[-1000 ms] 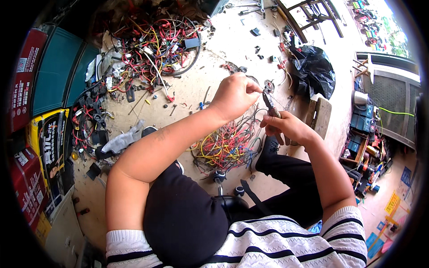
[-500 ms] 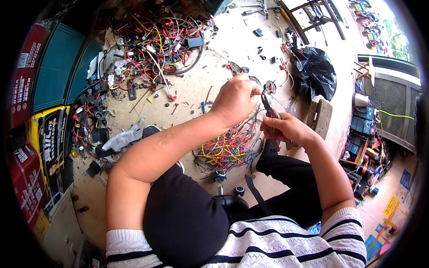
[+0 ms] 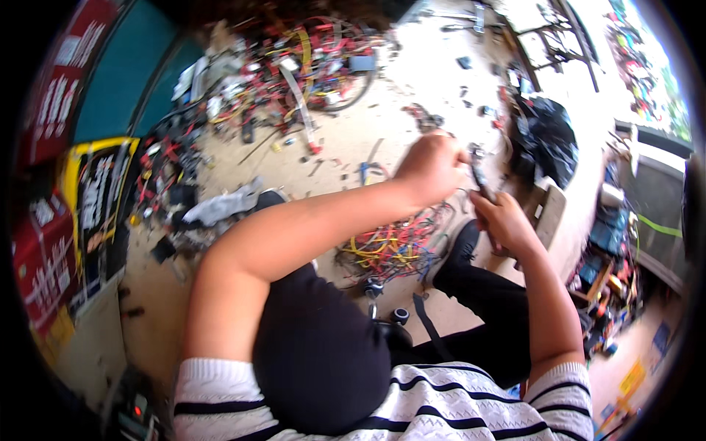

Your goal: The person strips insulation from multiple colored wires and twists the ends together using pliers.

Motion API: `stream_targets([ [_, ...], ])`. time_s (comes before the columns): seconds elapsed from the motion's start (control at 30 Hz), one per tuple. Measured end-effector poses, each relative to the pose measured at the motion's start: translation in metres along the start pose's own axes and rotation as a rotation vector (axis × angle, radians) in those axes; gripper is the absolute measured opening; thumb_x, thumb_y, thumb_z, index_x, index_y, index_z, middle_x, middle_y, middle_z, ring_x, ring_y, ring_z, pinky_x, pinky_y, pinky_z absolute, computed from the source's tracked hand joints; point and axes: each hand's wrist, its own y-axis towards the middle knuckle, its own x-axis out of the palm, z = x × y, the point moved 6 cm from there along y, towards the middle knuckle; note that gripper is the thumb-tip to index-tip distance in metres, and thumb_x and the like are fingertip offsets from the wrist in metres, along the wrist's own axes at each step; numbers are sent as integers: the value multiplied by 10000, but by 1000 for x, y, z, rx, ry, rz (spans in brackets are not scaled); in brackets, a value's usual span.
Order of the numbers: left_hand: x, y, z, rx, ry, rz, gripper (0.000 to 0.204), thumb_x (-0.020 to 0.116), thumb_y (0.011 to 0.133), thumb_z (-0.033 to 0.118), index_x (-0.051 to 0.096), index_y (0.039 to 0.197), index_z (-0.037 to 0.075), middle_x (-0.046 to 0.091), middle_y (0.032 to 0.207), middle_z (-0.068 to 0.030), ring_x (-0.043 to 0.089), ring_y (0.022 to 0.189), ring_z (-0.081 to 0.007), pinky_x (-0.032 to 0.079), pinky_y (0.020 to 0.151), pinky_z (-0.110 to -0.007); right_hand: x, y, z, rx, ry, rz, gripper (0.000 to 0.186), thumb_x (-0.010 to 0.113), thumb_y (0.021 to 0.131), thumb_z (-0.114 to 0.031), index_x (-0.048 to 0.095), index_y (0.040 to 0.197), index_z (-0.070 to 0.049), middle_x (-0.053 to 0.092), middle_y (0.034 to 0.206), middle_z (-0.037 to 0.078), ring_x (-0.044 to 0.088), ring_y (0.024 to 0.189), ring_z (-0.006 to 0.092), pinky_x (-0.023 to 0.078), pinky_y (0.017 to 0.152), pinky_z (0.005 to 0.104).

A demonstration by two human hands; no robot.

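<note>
My right hand (image 3: 504, 223) is closed around the handles of a pair of pliers (image 3: 479, 178), whose jaws point away from me. Just left of the jaws, my left hand (image 3: 432, 170) is balled with thumb and fingers pressed together. Whatever it pinches is hidden by the fingers and smeared by motion. Beneath my hands, on the floor, lies a loose heap of red, yellow and blue wires (image 3: 397, 246). Farther off, a bigger tangle of cables and connectors (image 3: 316, 70) spreads across the ground.
A black plastic bag (image 3: 548, 140) and a wooden block (image 3: 550, 213) are right of my hands. Grey cloth (image 3: 224, 204) and dark scraps lie left. Stacked boxes (image 3: 95, 213) line the left side; a wooden stool frame (image 3: 555, 40) stands at the far right.
The whole view has swung, so the scene sits farther right and is blurred. Both hands keep about the same pose, with the pliers still in the right one.
</note>
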Motion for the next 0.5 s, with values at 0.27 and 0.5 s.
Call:
stream_targets([
  [0.27, 34, -25, -33, -552, -413, -271, 131, 713, 797, 140, 744, 838, 20, 701, 744, -73, 621, 666, -121, 495, 654, -277, -31, 62, 104, 121, 380, 356, 559, 512, 930, -533, 605, 659, -53, 581, 585, 66, 614, 588, 221, 450, 588, 341],
  [0.5, 26, -56, -57, -776, -685, -192, 177, 687, 879, 137, 712, 996, 6, 655, 770, -6, 517, 585, -45, 432, 531, -216, -68, 48, 89, 187, 1363, 159, 478, 527, 984, -398, 529, 1152, 49, 665, 984, 180, 625, 789, 250, 544, 724, 369],
])
